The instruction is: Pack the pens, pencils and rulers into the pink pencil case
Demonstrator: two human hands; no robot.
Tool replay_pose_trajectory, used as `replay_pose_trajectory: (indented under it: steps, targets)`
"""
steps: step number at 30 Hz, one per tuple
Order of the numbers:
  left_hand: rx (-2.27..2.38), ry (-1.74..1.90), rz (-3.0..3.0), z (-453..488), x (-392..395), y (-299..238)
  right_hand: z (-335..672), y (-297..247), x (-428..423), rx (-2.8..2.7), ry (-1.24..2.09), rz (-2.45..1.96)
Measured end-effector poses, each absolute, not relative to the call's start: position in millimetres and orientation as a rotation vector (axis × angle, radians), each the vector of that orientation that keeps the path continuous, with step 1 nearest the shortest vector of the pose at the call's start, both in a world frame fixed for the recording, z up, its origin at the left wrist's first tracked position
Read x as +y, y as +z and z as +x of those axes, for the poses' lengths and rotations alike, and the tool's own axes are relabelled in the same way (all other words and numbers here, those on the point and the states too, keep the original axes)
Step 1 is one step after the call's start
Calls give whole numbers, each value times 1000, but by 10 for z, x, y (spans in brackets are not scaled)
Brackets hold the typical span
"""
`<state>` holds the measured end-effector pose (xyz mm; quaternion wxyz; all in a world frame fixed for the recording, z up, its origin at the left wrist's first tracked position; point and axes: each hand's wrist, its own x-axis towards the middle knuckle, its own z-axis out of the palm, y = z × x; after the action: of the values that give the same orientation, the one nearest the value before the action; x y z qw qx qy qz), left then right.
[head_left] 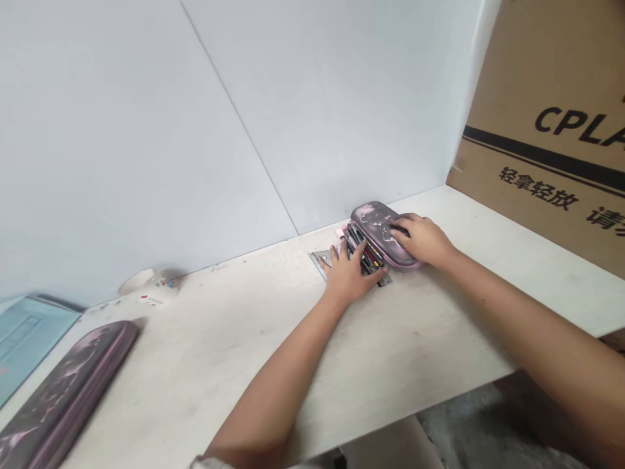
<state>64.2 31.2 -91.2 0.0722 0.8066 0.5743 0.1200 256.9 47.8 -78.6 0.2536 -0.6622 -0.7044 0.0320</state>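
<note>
A dark purple pencil case (375,228) with pale line markings lies on the table against the wall. My right hand (422,240) is over its right end, fingers bent across the top and gripping it. Along its near side is a bunch of pens (372,255), some dark and one with a yellow end. My left hand (346,273) rests on these pens with its fingers spread. Under the pens a clear ruler (316,258) with markings sticks out to the left. What lies beneath my left palm is hidden.
A second dark purple case (73,397) and a light blue box or folder (34,339) lie at the left. A white crumpled item (139,281) sits by the wall. A large cardboard box (551,150) stands at the right. The table's front edge (415,412) runs below my arms.
</note>
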Motion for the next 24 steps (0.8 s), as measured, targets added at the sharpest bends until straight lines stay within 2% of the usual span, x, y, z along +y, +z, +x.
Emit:
replay_pose_trajectory:
  steps: [15, 24]
  targets:
    - [1744, 289, 2499, -709, 98, -910, 1101, -738, -11, -1871, -23, -1945]
    - [1840, 323, 2431, -1498, -190, -910, 287, -697, -198, -1962, 42, -1914]
